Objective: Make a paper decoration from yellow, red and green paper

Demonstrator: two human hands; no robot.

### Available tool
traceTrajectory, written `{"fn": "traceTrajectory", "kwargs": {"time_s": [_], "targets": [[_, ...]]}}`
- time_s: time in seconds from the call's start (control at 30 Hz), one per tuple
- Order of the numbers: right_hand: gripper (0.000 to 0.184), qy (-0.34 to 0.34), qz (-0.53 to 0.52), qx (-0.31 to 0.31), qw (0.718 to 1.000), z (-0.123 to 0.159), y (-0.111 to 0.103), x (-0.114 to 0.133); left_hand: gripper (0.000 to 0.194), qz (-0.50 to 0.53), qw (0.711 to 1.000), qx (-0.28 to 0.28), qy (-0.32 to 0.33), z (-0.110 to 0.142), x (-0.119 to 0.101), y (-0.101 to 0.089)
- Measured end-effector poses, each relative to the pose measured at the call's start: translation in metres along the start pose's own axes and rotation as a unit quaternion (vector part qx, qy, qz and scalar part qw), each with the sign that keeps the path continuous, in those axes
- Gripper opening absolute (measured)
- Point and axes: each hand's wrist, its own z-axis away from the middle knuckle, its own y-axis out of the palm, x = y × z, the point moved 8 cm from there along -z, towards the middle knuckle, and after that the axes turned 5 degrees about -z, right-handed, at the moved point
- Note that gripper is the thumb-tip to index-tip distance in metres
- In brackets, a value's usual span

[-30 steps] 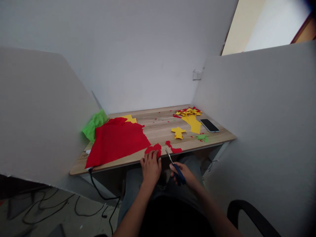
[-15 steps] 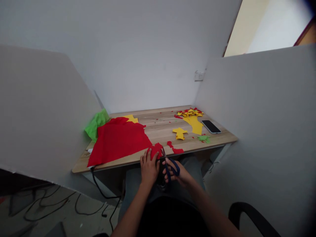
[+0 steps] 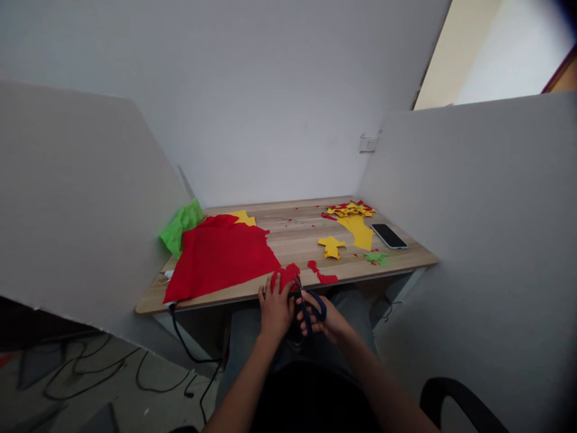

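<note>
Pinning red piece (image 3: 292,271) under spread fingers of nearer left hand (image 3: 276,308), just right of large red sheet (image 3: 225,255); gripping scissors (image 3: 306,316) in right hand (image 3: 331,319), farther right of sheet.

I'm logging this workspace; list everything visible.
desk: one, tan, centre
large sheet: one, red, left
crumpled sheet: one, green, far left
yellow sheet: uncounted, yellow, beyond large sheet
scrap pile: one, yellow, red, far right
yellow pieces: two, yellow, right
phone: one, black, right end
green scraps: several, green, near phone
red scraps: several, red, near edge
scissors: one, blue handles, near edge
wall plate: one, white, back wall
partitions: two, grey, both sides
cables: several, black, lower left
armrest: one, black, lower right
left hand: one, on red piece
right hand: one, holding scissors
</note>
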Motion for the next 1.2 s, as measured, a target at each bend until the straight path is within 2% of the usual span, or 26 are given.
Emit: {"fn": "traceTrajectory", "kwargs": {"time_s": [0.17,0.4,0.67,0.87,1.03,1.2], "targets": [[0.047,0.001,0.01,-0.006,1.0,-0.001,0.002,-0.003,0.043,0.001,1.0,0.013,-0.002,0.001,0.002,0.002],[0.041,-0.011,0.047,-0.041,0.998,-0.006,0.0,-0.008,0.046,-0.001,1.0,0.015,-0.001,0.001,0.003,0.004],[0.058,-0.046,0.079,-0.026,0.995,-0.011,0.0,-0.008,0.048,0.005,1.0,0.018,-0.002,0.002,0.002,0.002],[0.061,-0.071,0.102,-0.036,0.992,-0.011,-0.004,-0.006,0.048,0.005,1.0,0.014,0.001,0.002,0.001,-0.005],[0.064,-0.079,0.039,-0.032,0.996,0.002,-0.011,-0.009,0.05,-0.008,1.0,0.025,-0.005,-0.001,0.0,-0.006],[0.063,-0.076,-0.033,-0.015,0.996,0.018,-0.016,0.001,0.053,-0.025,0.998,0.05,-0.023,-0.001,-0.009,-0.007]]}}
